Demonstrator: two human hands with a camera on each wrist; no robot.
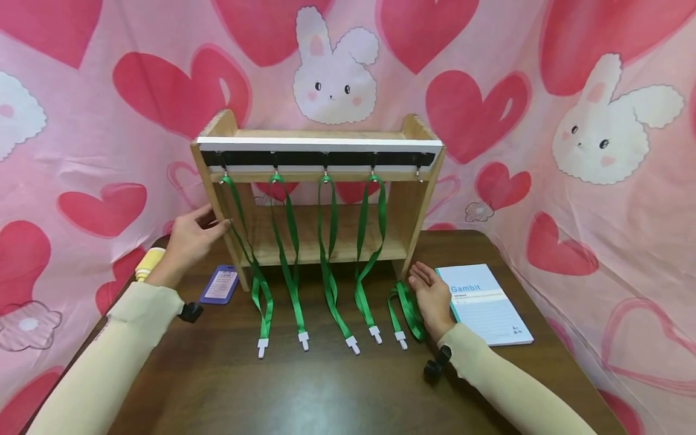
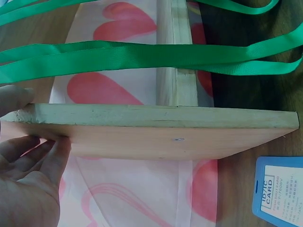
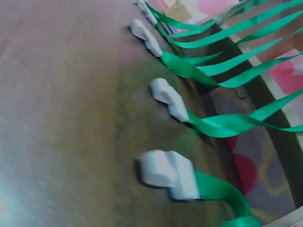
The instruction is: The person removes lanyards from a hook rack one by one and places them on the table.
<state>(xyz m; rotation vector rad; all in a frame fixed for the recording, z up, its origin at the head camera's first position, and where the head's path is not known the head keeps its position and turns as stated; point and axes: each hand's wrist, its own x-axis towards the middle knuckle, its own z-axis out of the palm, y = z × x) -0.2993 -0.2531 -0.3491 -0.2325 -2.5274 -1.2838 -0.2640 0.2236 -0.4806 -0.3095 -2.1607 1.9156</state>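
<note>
A wooden rack [image 1: 318,145] with a black hook rail stands on the dark table [image 1: 326,393]. Several green lanyards [image 1: 326,241] hang from its hooks, their white clips [image 1: 304,341] lying on the table. The rightmost hook [image 1: 418,175] is bare. My left hand [image 1: 190,238] grips the rack's left side panel [image 2: 156,127], thumb on the front edge and fingers [image 2: 42,151] on the outer face. My right hand [image 1: 432,299] rests on the table with relaxed fingers, touching a loose green lanyard [image 1: 405,311] by the rack's right leg. The right wrist view shows the clips [image 3: 168,175] but no hand.
A purple ID card holder [image 1: 220,284] lies left of the rack, also showing in the left wrist view as a blue card holder [image 2: 281,189]. A white-and-teal notebook [image 1: 484,305] lies right of my right hand. Pink heart-and-bunny cloth [image 1: 598,181] surrounds the table.
</note>
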